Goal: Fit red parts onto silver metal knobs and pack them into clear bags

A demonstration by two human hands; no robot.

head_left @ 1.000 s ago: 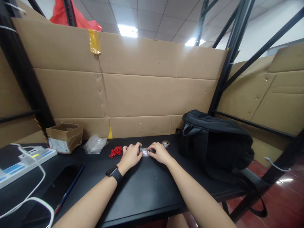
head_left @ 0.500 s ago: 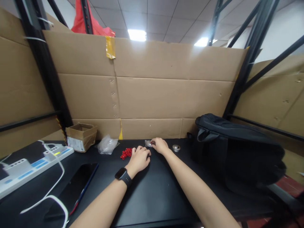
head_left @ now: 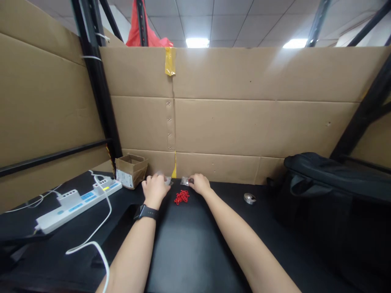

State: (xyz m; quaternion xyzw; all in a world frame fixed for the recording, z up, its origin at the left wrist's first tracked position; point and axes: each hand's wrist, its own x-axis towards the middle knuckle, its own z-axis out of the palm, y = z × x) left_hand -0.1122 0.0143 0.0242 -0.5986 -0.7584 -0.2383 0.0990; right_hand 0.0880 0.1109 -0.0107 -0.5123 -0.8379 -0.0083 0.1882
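My left hand (head_left: 155, 190), with a dark watch on the wrist, is curled over a crumpled clear plastic bag (head_left: 168, 180). The hand covers most of that bag, and its fingertips are partly hidden. To its right, my right hand (head_left: 200, 184) pinches the edge of a small clear packet (head_left: 184, 181) lying near the cardboard wall. Something small and shiny shows inside the packet, too small to name. Between the hands and a bit nearer to me lies a heap of red chain-like links (head_left: 182, 197), touched by neither hand.
A small open cardboard box (head_left: 132, 173) stands left of my left hand. Nearer are a white power strip (head_left: 82, 203) with a cable and a dark phone or tablet (head_left: 117, 232). A tape roll (head_left: 249, 198) and a black bag (head_left: 324, 203) occupy the right. Cardboard walls (head_left: 232, 126) enclose the table.
My left hand has left the red links and moved left onto the plastic bag. My right hand stays at the small packet. The view has turned slightly left.
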